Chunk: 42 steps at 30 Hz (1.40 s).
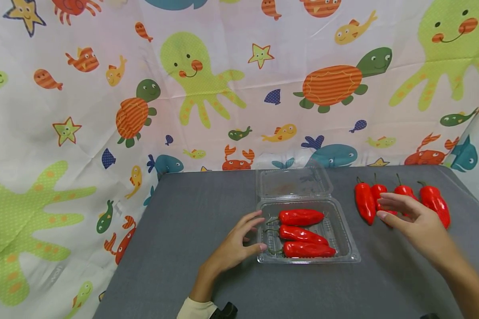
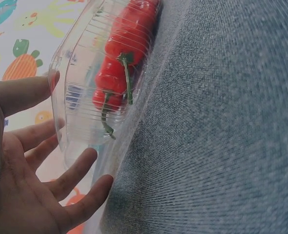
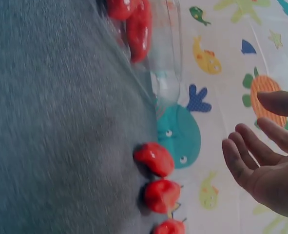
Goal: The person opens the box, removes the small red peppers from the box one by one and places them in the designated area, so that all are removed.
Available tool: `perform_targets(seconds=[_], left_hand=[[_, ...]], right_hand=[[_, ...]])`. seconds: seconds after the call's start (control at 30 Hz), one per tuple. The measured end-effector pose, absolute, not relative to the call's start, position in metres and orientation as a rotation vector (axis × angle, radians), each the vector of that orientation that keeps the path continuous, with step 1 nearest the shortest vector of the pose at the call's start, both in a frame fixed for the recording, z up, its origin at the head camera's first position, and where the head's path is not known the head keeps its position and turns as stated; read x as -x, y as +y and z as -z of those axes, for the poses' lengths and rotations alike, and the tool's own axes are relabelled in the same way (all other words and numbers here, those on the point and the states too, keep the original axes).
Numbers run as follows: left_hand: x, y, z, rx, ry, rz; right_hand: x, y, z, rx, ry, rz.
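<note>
A sea-creature cloth hangs behind and around a grey worktop [image 1: 183,221], which fills the lower middle of the head view. At the centre of that frame sits a clear clamshell box [image 1: 345,248], its lid tipped back toward the cloth, with three red peppers in the box [image 1: 301,217] lying side by side, their long axes running left to right across the picture and their green stems pointing toward the left edge. Your left hand [image 1: 233,248] rests at the box's left wall with fingers spread and straight, fingertips touching or just short of the plastic; it has hold of nothing, and the left wrist view shows the palm open against the transparent side. To the right of centre four loose peppers [image 1: 365,204] lie in a row on the worktop, their long axes running from top to bottom of the frame, stems toward the cloth. Your right hand [image 1: 409,217] hovers over the middle of that row, fingers extended and relaxed, empty, palm turned down; the right wrist view shows it raised clear of the peppers with bare cloth behind the fingers. So the loose row lies directly under and just left of the right hand's grip, well apart from the left hand, and the box lies between the two hands. The right hand is plainly the nearer to the loose peppers, and their length sits across the line of its fingers.
</note>
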State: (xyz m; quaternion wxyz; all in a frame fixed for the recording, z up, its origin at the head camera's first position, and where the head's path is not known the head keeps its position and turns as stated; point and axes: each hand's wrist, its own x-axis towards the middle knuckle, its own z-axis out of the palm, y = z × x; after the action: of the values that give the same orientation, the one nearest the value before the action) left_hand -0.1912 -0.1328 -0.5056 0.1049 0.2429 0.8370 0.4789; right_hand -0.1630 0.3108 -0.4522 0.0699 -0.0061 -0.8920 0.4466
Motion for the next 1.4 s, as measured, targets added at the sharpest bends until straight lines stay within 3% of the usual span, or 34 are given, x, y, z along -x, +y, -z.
perform_targets(seconds=[0.47,1.4], left_hand=[[0.191,-0.133,0.505,-0.713,2.462,-1.408],[0.19,-0.133,0.503,-0.707,2.441,-1.442]], right_hand=[[0.161,0.265,0.455,-0.31,-2.705,-1.492],[0.171,0.206,0.461,-0.59,-2.919,-1.793]])
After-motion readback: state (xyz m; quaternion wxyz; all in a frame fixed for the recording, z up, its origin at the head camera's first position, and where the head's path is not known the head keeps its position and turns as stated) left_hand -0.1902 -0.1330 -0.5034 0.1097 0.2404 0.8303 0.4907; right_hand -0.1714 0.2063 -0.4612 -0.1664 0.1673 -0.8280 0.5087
